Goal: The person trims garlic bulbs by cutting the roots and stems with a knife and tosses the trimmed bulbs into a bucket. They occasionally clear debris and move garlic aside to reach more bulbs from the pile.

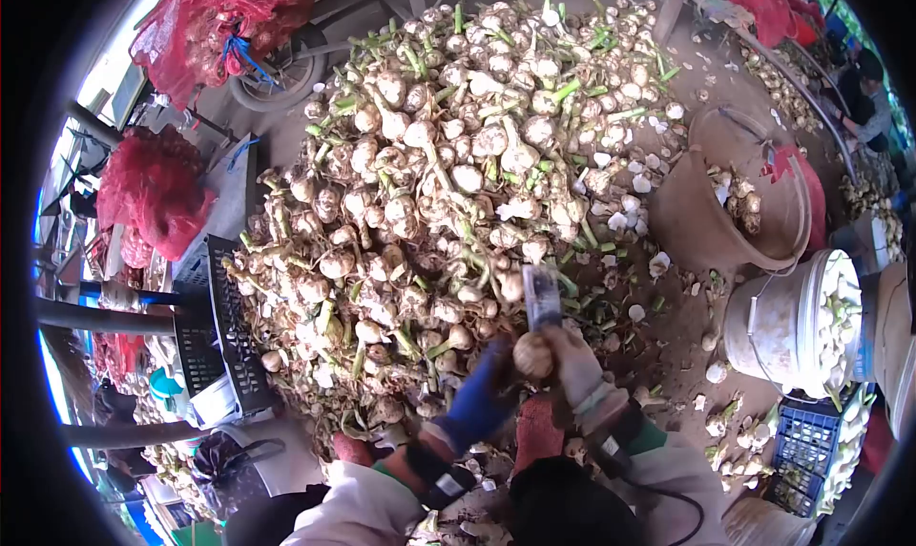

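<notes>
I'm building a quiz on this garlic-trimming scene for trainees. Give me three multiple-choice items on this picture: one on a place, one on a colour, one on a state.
1. Where does the white bucket stand?
A. Right of the garlic pile
B. On top of the pile
C. Left of the black crate

2. What colour is the glove on the left hand?
A. Yellow
B. Blue
C. Green

3. What is the state of the garlic bulb at the hands?
A. Lying loose on the ground
B. Dropped in the brown bucket
C. Held between both hands under the blade

Answers:
1 A: it stands on the ground right of the garlic pile, below the brown bucket.
2 B: the left glove is blue, while the right hand wears a pale one.
3 C: both hands hold the bulb, with the blade pointing up just above it.
</notes>
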Demonstrator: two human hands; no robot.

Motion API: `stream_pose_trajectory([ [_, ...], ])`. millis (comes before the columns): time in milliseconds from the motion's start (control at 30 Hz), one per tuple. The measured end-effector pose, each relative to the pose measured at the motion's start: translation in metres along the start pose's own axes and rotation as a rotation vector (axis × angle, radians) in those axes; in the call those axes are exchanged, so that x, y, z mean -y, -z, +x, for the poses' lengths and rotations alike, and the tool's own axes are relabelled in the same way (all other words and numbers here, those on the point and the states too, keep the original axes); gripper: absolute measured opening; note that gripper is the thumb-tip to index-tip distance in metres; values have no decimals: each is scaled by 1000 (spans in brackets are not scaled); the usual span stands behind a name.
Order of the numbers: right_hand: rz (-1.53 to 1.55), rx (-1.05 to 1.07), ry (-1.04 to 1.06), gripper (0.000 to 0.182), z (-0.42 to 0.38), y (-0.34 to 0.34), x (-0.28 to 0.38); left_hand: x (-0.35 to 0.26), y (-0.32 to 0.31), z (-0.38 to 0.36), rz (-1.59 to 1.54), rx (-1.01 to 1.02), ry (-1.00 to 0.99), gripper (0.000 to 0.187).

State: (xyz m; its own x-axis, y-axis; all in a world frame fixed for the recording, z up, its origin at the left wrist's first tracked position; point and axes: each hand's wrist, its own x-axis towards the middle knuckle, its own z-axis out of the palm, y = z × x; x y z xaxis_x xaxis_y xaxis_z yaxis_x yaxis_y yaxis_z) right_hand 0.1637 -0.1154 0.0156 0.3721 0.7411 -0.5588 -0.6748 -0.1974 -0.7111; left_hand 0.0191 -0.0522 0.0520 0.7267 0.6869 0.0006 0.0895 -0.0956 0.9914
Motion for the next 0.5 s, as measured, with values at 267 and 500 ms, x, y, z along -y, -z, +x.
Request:
stream_pose_trajectory([
  [267,-1485,-226,840,17,-20,-10,66,21,18,33,-30,-180,161,24],
  [500,-1814,145,1272,15,-41,-51,63,76,34,39,-99,133,33,21],
])
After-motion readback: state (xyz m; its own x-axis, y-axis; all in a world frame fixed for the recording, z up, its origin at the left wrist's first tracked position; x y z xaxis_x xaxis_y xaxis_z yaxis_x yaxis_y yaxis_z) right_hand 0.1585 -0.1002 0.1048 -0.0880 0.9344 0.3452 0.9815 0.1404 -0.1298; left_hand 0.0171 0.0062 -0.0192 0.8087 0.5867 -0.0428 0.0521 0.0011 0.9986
